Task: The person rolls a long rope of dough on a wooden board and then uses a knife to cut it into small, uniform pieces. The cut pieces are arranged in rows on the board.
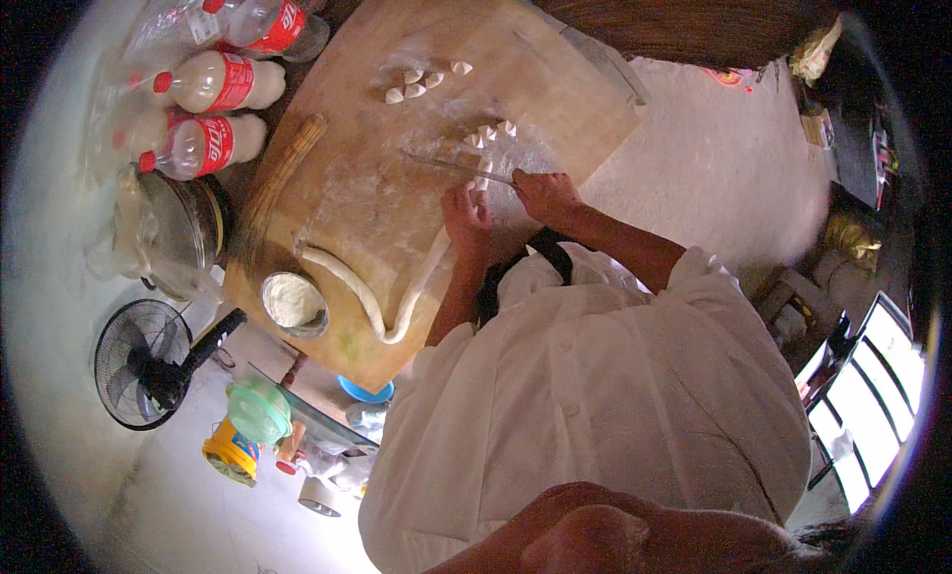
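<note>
A long rope of dough (355,282) curves over a floured wooden board (357,187), and its far end runs under my left hand (468,213), whose fingers rest on it. My right hand (547,195) grips the handle of a knife (446,163); the blade lies across the dough end just beyond my left fingertips. Several small cut dough pieces (489,133) sit close past the blade, and another group of dough pieces (414,89) lies farther up the board. A bowl of flour (291,301) stands at the board's lower left.
A bundle of thin sticks (294,157) lies along the board's left edge. Beyond that edge are several plastic bottles with red caps (230,82) and a lidded pot (178,224). A black fan (149,366) stands lower left, near a green basket (259,412).
</note>
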